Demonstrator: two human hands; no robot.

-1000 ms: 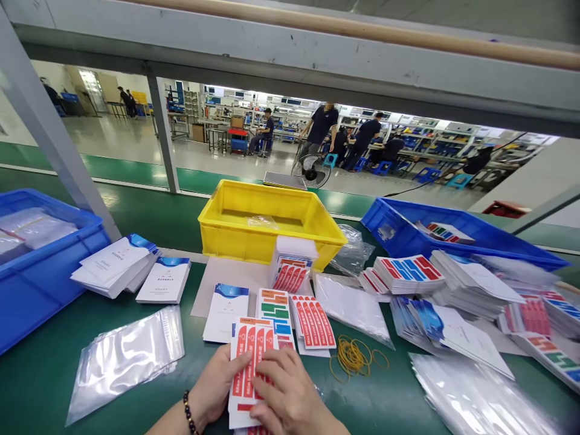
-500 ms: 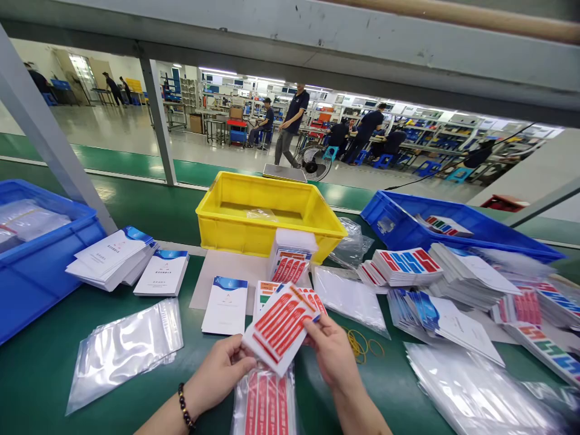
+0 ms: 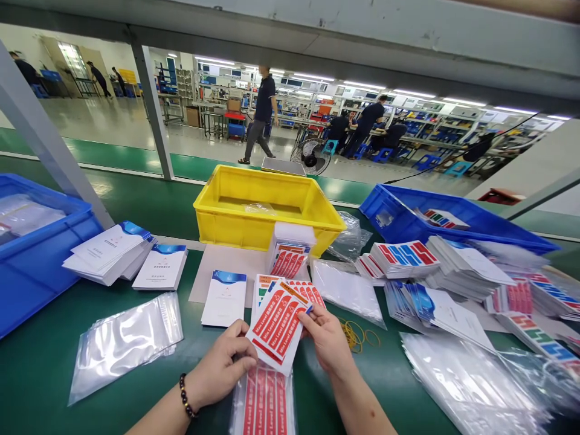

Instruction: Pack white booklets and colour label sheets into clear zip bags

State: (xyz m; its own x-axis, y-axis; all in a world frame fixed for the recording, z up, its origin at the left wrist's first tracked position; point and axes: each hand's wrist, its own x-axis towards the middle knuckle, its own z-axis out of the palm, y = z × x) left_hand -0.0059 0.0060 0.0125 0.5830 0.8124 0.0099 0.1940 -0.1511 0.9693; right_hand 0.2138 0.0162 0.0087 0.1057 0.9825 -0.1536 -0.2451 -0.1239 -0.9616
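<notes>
Both of my hands hold a small stack of red and white sticker sheets (image 3: 277,326), tilted and lifted just above the green table. My left hand (image 3: 222,362), with a bead bracelet at the wrist, pinches its lower left edge. My right hand (image 3: 327,342) pinches its right edge. Under the stack lies a clear bag with a red sticker sheet inside (image 3: 264,403). More sticker sheets (image 3: 265,285) and a white booklet with a blue top (image 3: 225,297) lie just beyond my hands.
A yellow bin (image 3: 267,211) stands at the middle back, blue bins at the left (image 3: 31,254) and right (image 3: 453,226). Clear bags (image 3: 124,341), booklet stacks (image 3: 111,251), rubber bands (image 3: 357,333) and sticker stacks (image 3: 403,257) cover the table. People work and walk behind.
My hands lifted the sticker stack off the table and turned it at an angle; the bagged red sheet beneath it came into view. A person in the background walked to the left.
</notes>
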